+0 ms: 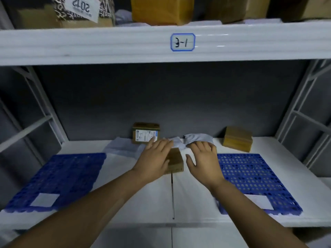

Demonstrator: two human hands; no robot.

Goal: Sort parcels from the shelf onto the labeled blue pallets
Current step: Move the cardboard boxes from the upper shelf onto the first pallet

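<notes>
Holding nothing firmly, as far as can be told: left hand [155, 159] spread flat, fingers splayed, over the top of a small brown box [175, 161]; real grip or mere contact impossible to tell. Right hand [203, 161] likewise spread wide, palm down, just at 3 o'clock of that box, fingertips reaching a crumpled grey bag [194, 139]; contact with the bag unclear. Both forearms bare, stretched in from the bottom edge.

Small brown box lying on the white shelf [152, 199] at centre, between 2 blue pallets. Left pallet [69, 174] at 9 o'clock of the hands, carrying a white label [45, 199] at its near edge and no parcel. Right pallet [250, 178] at 3 o'clock, with a white label [259, 201] near its front, partly covered by the right forearm; writing on either label not readable.

Against the grey back wall at 12 o'clock, a box with a printed sticker [146, 133], standing upright. At 11 o'clock of the hands, a flat clear plastic pouch [123, 148] lying on the shelf, just beside the stickered box. At 2 o'clock, a yellowish-brown box [237, 138], well apart from the hands, just behind the right pallet.

Overhead, a white beam with a blue-framed tag [182, 42] reading "3-1". Above that, more cardboard boxes, 1 with a paper marked "2012" [81, 6], seen upside down.
</notes>
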